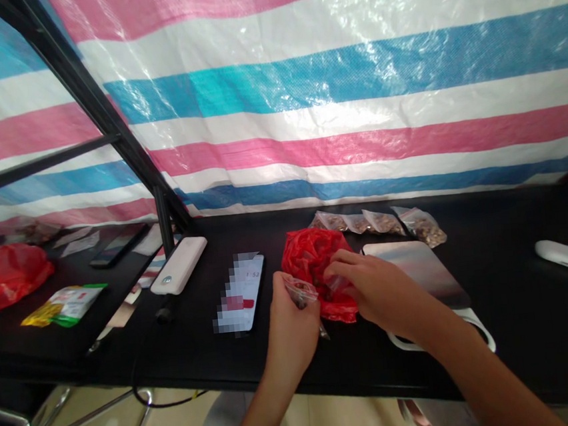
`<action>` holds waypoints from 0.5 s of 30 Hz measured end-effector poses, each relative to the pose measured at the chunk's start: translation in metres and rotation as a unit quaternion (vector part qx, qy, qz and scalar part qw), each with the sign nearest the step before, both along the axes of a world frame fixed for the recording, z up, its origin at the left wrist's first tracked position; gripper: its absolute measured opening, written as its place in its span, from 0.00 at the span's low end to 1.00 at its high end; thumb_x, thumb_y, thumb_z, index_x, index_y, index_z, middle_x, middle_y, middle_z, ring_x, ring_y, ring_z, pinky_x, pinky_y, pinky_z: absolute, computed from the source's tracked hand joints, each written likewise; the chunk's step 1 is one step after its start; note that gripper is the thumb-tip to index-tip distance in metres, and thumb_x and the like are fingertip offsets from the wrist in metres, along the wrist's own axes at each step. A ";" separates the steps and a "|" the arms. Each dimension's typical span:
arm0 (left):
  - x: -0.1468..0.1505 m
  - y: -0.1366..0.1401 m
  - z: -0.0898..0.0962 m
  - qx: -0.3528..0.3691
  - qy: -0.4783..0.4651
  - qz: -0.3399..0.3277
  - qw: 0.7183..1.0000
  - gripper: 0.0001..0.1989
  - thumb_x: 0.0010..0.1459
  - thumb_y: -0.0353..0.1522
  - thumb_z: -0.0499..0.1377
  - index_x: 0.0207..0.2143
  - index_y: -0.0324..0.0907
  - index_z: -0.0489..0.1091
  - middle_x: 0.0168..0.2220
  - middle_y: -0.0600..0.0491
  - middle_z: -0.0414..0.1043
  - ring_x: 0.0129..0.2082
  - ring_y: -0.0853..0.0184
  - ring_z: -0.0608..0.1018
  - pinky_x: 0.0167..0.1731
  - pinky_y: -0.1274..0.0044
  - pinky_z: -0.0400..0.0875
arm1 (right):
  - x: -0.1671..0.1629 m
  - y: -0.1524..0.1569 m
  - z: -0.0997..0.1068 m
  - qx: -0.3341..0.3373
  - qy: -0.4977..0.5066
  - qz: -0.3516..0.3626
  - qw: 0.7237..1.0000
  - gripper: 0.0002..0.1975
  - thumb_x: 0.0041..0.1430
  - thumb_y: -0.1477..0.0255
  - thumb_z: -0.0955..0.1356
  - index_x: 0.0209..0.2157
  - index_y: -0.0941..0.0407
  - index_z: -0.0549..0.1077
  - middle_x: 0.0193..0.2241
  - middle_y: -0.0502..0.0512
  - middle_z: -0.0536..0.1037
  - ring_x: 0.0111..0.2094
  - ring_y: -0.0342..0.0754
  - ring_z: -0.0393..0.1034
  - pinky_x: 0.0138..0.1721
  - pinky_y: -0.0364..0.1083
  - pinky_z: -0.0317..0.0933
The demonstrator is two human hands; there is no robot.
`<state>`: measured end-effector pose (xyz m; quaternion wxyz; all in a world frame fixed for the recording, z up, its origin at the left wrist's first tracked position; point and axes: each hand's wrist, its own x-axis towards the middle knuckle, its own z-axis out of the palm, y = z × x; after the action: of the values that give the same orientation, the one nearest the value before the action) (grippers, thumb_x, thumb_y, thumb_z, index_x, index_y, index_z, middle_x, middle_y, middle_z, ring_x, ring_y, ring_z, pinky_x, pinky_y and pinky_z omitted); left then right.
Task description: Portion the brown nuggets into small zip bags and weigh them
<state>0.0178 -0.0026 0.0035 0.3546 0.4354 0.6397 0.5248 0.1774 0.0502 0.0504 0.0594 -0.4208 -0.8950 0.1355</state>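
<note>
My left hand (294, 319) is closed around a small clear zip bag (301, 290), holding its mouth upward; something dark shows inside. My right hand (371, 285) is over the red plastic bag (312, 247), its fingers curled and pressed together inside the crumpled opening. What those fingertips grip is hidden by the red film. Behind the red bag, a row of small filled zip bags (360, 222) lies along the back of the black table, with another filled zip bag (422, 226) at its right end, holding small brown pieces.
A lit phone (244, 294) and a white power bank (179, 266) with a cable lie to the left. A flat tablet-like device (418, 274) is under my right forearm. Farther right sits a white case (565, 255). A black metal frame (109, 122) rises at left before a striped sheet (351, 72).
</note>
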 end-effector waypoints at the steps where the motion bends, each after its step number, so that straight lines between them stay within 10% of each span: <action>1: 0.000 0.000 0.000 0.002 0.000 -0.001 1.000 0.16 0.48 0.18 0.56 0.32 0.46 0.58 0.26 0.63 0.61 0.24 0.72 0.67 0.27 0.80 0.62 | 0.000 0.000 0.000 0.000 -0.011 -0.007 1.000 0.23 0.52 0.89 0.63 0.46 0.54 0.75 0.49 0.55 0.76 0.44 0.50 0.73 0.42 0.46 0.58; 9: -0.004 0.004 -0.002 0.031 -0.020 -0.040 0.999 0.14 0.47 0.19 0.55 0.31 0.45 0.59 0.25 0.63 0.60 0.25 0.72 0.65 0.27 0.80 0.61 | -0.012 -0.004 -0.005 0.002 -0.038 -0.074 0.997 0.08 0.64 0.74 0.67 0.44 0.55 0.75 0.45 0.57 0.79 0.42 0.54 0.75 0.38 0.47 0.56; 15: -0.009 0.005 -0.002 0.035 -0.013 -0.026 0.999 0.12 0.47 0.21 0.55 0.31 0.45 0.59 0.25 0.63 0.59 0.25 0.72 0.65 0.28 0.80 0.62 | -0.011 -0.001 -0.009 0.003 0.023 -0.033 0.999 0.16 0.58 0.84 0.66 0.45 0.54 0.74 0.46 0.54 0.78 0.43 0.50 0.74 0.40 0.46 0.56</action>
<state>0.0084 0.0028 0.0015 0.3606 0.4573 0.6046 0.5434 0.1665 0.0490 0.0410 0.0861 -0.4469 -0.8793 0.1403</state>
